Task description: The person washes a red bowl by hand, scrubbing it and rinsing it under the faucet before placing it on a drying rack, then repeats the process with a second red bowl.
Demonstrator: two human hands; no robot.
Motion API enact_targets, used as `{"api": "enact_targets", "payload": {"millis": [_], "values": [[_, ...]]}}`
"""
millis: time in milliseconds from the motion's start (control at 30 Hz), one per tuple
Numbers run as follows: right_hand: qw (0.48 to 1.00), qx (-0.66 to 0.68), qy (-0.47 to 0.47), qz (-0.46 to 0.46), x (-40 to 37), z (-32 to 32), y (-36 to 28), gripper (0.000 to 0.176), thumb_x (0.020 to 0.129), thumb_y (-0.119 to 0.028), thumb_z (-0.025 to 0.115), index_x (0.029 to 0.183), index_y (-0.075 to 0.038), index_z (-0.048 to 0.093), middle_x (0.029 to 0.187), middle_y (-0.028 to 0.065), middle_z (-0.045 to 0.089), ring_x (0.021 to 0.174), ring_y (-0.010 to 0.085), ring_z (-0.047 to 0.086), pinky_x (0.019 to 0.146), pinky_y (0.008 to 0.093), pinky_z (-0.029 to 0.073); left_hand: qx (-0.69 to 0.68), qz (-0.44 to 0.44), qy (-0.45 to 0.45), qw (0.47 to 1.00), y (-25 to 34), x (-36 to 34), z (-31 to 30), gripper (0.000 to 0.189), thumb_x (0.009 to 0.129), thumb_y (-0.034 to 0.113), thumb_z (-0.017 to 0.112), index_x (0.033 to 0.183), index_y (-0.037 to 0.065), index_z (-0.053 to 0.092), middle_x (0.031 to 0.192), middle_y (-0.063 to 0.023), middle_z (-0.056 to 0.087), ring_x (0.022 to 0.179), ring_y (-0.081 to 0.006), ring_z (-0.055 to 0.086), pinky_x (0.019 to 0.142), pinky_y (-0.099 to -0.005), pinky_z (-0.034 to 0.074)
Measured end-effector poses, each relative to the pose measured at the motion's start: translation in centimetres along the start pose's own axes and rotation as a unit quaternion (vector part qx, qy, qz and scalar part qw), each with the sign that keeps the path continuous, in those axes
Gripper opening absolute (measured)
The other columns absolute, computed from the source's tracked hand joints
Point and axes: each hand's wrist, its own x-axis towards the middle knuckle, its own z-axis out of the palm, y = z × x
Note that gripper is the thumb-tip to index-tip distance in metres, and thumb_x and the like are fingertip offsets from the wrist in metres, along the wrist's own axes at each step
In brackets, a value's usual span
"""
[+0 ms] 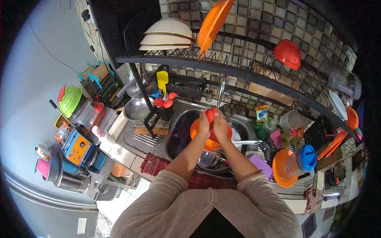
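Both hands are together over the sink (174, 139), just below the faucet (222, 89). Between them is a small, rounded red object (211, 113) whose kind I cannot make out. My left hand (203, 126) is closed on its left side, and my right hand (220, 126) closes on it from the right. An orange bowl (194, 127) lies right under the hands, partly hidden by them. Below the bowl, a clear container (206, 159) sits in the basin. A pale handle (246, 142) sticks out to the right of my right hand.
A black rack (178, 60) spans above the sink, carrying white bowls (168, 33), an orange plate (212, 25) and a red bowl (287, 54). On the right stand a blue-lidded jug (305, 158) and an orange basin (279, 176). A metal bowl (137, 111) is at left.
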Motion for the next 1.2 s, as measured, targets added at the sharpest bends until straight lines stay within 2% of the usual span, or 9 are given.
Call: {"api": "enact_targets", "payload": {"millis": [233,300,467,600,700,867,967,1133,1200], "values": [[0.869,0.428,0.067,0.240,1.8,0.5,3.5,0.032,0.093,-0.033,0.046,0.093,-0.006,0.064,0.090,0.0050,0.065,0.076,0.0174,0.062,0.066,0.0320,0.049,-0.189,-0.161,-0.104,0.963,1.0,-1.0,0.0,0.040,0.087,0.037,0.060,0.112,0.007,0.055,0.103,-0.0065,0.063,0.087,-0.0188,0.062,0.084,-0.0339,0.050],[0.813,0.500,0.058,0.292,1.3,0.8,4.2,0.037,0.092,-0.040,0.045,0.100,-0.007,0.061,0.093,0.0054,0.064,0.076,0.0175,0.062,0.066,0.0316,0.049,0.014,-0.100,0.039,0.994,0.2,-0.2,1.0,0.034,0.085,0.033,0.064,0.104,0.005,0.061,0.100,-0.0067,0.064,0.083,-0.0164,0.061,0.075,-0.0301,0.051],[0.632,0.501,-0.272,0.525,0.1,-3.6,3.9,0.063,0.078,-0.069,0.050,0.110,-0.015,0.054,0.098,0.0028,0.061,0.085,0.0217,0.060,0.069,0.0343,0.052,0.211,0.106,-0.033,0.971,2.0,0.0,1.0,0.028,0.086,0.026,0.061,0.080,-0.001,0.065,0.075,-0.0016,0.060,0.075,-0.0152,0.058,0.065,-0.0269,0.045],[0.619,0.526,-0.213,0.542,0.8,-3.8,0.3,0.051,0.081,-0.059,0.057,0.109,-0.017,0.054,0.099,0.0015,0.061,0.089,0.0203,0.059,0.067,0.0329,0.052,0.261,0.259,-0.073,0.927,0.3,0.9,0.0,0.023,0.088,0.019,0.053,0.087,-0.001,0.063,0.077,-0.0021,0.057,0.074,-0.0151,0.053,0.073,-0.0256,0.042],[0.770,0.549,-0.094,0.310,1.0,-1.9,0.2,0.030,0.088,-0.032,0.061,0.112,-0.016,0.054,0.108,0.0040,0.060,0.099,0.0208,0.058,0.074,0.0314,0.051,0.020,0.128,-0.087,0.988,-0.9,1.1,-0.1,0.030,0.090,0.012,0.048,0.120,0.007,0.049,0.098,-0.0050,0.058,0.092,-0.0170,0.055,0.086,-0.0280,0.043],[0.849,0.438,-0.021,0.293,1.4,-0.7,-3.4,0.042,0.087,-0.031,0.061,0.125,-0.016,0.050,0.123,0.0090,0.051,0.112,0.0245,0.050,0.083,0.0339,0.047,-0.037,0.062,-0.010,0.997,-1.9,0.8,-1.2,0.040,0.089,0.008,0.053,0.128,0.008,0.043,0.122,-0.0061,0.051,0.107,-0.0194,0.054,0.094,-0.0314,0.043],[0.979,0.032,-0.121,-0.163,2.1,0.8,-0.7,0.036,0.089,-0.028,0.057,0.120,-0.010,0.056,0.116,0.0179,0.051,0.109,0.0325,0.049,0.093,0.0380,0.038,0.067,-0.046,-0.026,0.996,1.4,-1.0,-1.1,0.041,0.087,0.012,0.058,0.125,0.008,0.045,0.115,-0.0068,0.056,0.098,-0.0171,0.058,0.075,-0.0281,0.050],[0.982,-0.019,-0.155,-0.101,2.5,-0.5,-2.7,0.038,0.090,-0.030,0.056,0.121,-0.008,0.053,0.109,0.0122,0.057,0.105,0.0270,0.050,0.091,0.0385,0.041,0.279,0.049,-0.043,0.958,0.1,1.9,-3.0,0.027,0.088,0.017,0.052,0.112,0.007,0.057,0.088,-0.0154,0.067,0.079,-0.0295,0.066,0.071,-0.0386,0.052],[0.960,0.224,-0.105,0.129,2.0,-1.0,-2.6,0.036,0.092,-0.036,0.053,0.119,-0.012,0.052,0.109,0.0070,0.057,0.098,0.0210,0.056,0.081,0.0358,0.047,0.504,0.160,-0.025,0.848,1.1,1.4,-2.4,0.032,0.088,0.027,0.052,0.113,0.007,0.057,0.098,-0.0234,0.064,0.090,-0.0382,0.062,0.077,-0.0451,0.050]]}}
